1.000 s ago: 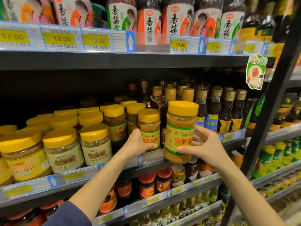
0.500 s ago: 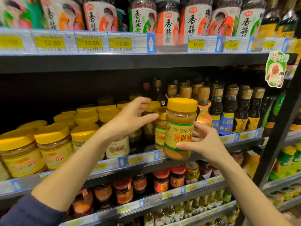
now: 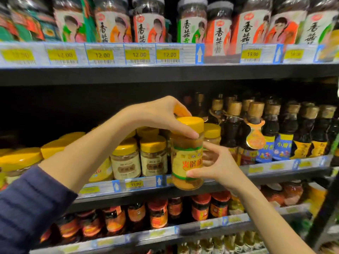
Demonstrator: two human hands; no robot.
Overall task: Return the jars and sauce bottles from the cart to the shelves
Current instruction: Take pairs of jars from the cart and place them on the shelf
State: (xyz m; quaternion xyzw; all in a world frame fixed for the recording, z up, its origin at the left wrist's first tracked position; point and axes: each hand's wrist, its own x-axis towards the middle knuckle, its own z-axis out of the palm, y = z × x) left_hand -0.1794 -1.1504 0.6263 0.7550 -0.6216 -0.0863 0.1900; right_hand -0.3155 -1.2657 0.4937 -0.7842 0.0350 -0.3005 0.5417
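Observation:
A jar (image 3: pixel 186 163) of orange-brown paste with a yellow lid and a yellow label hangs in front of the middle shelf (image 3: pixel 139 184), its base just past the shelf's price strip. My right hand (image 3: pixel 220 171) grips its lower body from the right, with the thumb on the label. My left hand (image 3: pixel 156 114) reaches in from above. Its fingers curl over a second yellow lid (image 3: pixel 180 110) right behind the held jar, and its thumb lies across the held jar's neck. The jar under that second lid is hidden.
Rows of yellow-lidded jars (image 3: pixel 126 160) fill the middle shelf to the left of the held jar. Dark sauce bottles (image 3: pixel 269 136) with tan caps stand to its right. Tall labelled jars (image 3: pixel 192 24) line the shelf above, red-lidded jars (image 3: pixel 157 213) the shelf below.
My left hand left the shelf jars' fronts, rose and came down over a yellow lid behind the held jar. The right hand kept its grip and moved the jar closer to the shelf.

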